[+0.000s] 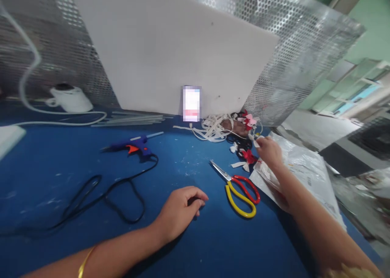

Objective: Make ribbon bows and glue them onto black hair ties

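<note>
Blue tabletop [189, 245] fills the lower frame, with a white board [183, 46] behind it. At lower center, the left hand [179, 211] rests half-open, nothing visible in it. Right of center, the right hand [271, 150] touches a small white piece [254, 141] beside the tangled white ribbon [213, 128]; whether its fingers are closed on it, I cannot tell. A pull there could drag the tangle or nearby red bow [249, 157]. Between the 2 hands lie scissors [242, 195]; a careless sweep could meet their tip. Snagging the black cord [117, 183] could tug the glue gun [134, 145], left of center.
</note>
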`<state>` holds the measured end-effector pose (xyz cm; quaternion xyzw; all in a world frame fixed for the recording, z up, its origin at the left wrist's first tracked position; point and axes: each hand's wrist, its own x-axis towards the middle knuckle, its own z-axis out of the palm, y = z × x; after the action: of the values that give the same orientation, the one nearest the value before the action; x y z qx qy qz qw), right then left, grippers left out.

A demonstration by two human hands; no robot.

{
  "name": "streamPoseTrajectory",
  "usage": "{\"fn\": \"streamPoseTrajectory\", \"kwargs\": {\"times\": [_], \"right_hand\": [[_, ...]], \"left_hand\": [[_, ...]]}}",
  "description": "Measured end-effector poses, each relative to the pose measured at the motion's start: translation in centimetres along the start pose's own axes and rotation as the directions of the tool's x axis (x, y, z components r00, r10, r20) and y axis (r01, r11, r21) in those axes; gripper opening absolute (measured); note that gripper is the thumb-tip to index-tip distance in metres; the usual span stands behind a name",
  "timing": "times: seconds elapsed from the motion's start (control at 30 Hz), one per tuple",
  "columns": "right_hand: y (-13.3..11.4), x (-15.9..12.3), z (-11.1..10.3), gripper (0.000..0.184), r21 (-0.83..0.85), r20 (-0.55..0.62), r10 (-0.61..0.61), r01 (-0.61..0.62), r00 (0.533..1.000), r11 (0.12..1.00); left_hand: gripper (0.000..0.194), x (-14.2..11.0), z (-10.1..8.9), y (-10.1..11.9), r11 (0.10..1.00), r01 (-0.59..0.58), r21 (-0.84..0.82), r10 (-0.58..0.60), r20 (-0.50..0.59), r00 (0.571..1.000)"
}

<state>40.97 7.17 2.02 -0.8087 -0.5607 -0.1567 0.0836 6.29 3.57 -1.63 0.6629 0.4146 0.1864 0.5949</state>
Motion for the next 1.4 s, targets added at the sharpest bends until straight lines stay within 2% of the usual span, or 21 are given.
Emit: {"fn": "streamPoseTrajectory", "kwargs": {"times": [0.03,0.07,0.1,0.17,0.23,0.3,0.33,0.4,0.47,0.5,0.57,0.6,0.63,0.67,0.7,0.77,0.87,0.93,1.0,1.17,1.4], "right_hand": [[-0.3,-0.6,-0.7,0.025,0.015,-0.037,-0.026,0.026,0.999,1.000],[-0.8,-1.3,-1.4,0.023,0.054,-0.130,-0.121,0.128,0.984,0.990],[-1.6,-2.2,-2.1,0.022,0.079,-0.219,-0.233,0.256,0.947,0.964],[-3.9,-4.7,-3.5,0.021,0.071,-0.320,-0.452,0.497,0.833,0.865],[-6.8,-7.7,-4.8,0.022,0.031,-0.317,-0.656,0.699,0.685,0.714],[-9.7,-10.7,-5.7,0.025,-0.054,-0.273,-0.788,0.809,0.552,0.586],[-10.8,-11.9,-5.9,0.025,-0.083,-0.255,-0.825,0.839,0.504,0.538],[-12.3,-13.7,-6.0,0.025,-0.094,-0.244,-0.842,0.853,0.481,0.514],[-13.0,-14.6,-5.9,0.026,-0.018,-0.262,-0.803,0.829,0.536,0.559],[-13.1,-14.8,-5.8,0.028,0.069,-0.278,-0.756,0.798,0.592,0.599],[-13.3,-15.0,-5.8,0.030,0.365,-0.286,-0.599,0.663,0.748,0.653],[-13.5,-15.0,-5.8,0.029,0.551,-0.244,-0.499,0.542,0.832,0.634],[-13.8,-15.1,-5.9,0.028,0.725,-0.156,-0.410,0.386,0.899,0.571],[-14.2,-15.2,-6.0,0.026,0.858,-0.036,-0.352,0.210,0.935,0.469],[-14.7,-15.3,-6.1,0.026,0.934,0.089,-0.338,0.039,0.937,0.354],[-16.0,-15.6,-6.2,0.029,0.963,0.263,-0.382,-0.217,0.886,0.160],[-17.7,-16.3,-6.2,0.036,0.940,0.308,-0.424,-0.342,0.852,-0.005],[-18.5,-16.5,-5.9,0.038,0.939,0.304,-0.413,-0.342,0.859,-0.019],[-18.9,-16.7,-5.6,0.035,0.948,0.299,-0.380,-0.318,0.876,0.012],[-19.2,-16.7,-4.8,0.029,0.948,0.300,-0.239,-0.315,0.924,-0.031],[-19.1,-17.1,-4.5,0.023,0.958,0.269,-0.274,-0.286,0.923,-0.022]], "left_hand": [[0.019,0.0,0.0,0.0,0.999,-0.002,-0.035,0.002,0.000,1.000],[0.020,0.0,0.1,0.0,0.998,-0.006,-0.068,0.005,-0.003,1.000],[0.021,-0.1,0.0,0.1,0.995,-0.002,-0.102,0.001,-0.003,1.000],[0.028,-0.1,-0.1,0.4,0.980,-0.023,-0.197,0.024,0.005,1.000],[0.040,-0.1,-0.2,0.8,0.952,-0.041,-0.305,0.047,0.013,0.999],[0.044,-0.2,-0.4,1.1,0.903,-0.018,-0.430,0.039,0.040,0.998],[0.044,-0.4,-0.4,1.2,0.886,0.007,-0.463,0.021,0.057,0.998],[0.038,-0.7,-0.3,1.3,0.887,0.037,-0.461,-0.023,0.035,0.999],[0.030,-1.2,-0.2,1.5,0.895,0.028,-0.445,-0.046,-0.031,0.998],[0.027,-1.6,-0.2,1.6,0.899,0.019,-0.438,-0.050,-0.060,0.997],[0.021,-2.6,-0.4,1.9,0.905,-0.003,-0.424,-0.041,-0.094,0.995],[0.019,-3.2,-0.5,2.1,0.910,-0.017,-0.415,-0.030,-0.108,0.994],[0.018,-3.8,-0.7,2.3,0.916,-0.042,-0.399,-0.010,-0.128,0.992],[0.017,-4.5,-0.9,2.4,0.918,-0.068,-0.392,0.008,-0.152,0.988],[0.017,-5.1,-1.0,2.4,0.917,-0.088,-0.390,0.019,-0.178,0.984],[0.016,-6.2,-1.4,2.2,0.919,-0.116,-0.376,0.037,-0.210,0.977],[0.017,-7.1,-1.9,1.4,0.936,-0.138,-0.323,0.055,-0.253,0.966],[0.019,-7.2,-2.2,1.0,0.951,-0.155,-0.267,0.079,-0.275,0.958],[0.023,-7.1,-2.6,0.7,0.958,-0.174,-0.227,0.107,-0.280,0.954],[0.046,-6.6,-3.4,0.3,0.931,-0.182,-0.317,0.091,-0.280,0.956],[0.025,-6.6,-2.5,-0.6,0.933,-0.128,-0.337,0.056,-0.216,0.975]]}}
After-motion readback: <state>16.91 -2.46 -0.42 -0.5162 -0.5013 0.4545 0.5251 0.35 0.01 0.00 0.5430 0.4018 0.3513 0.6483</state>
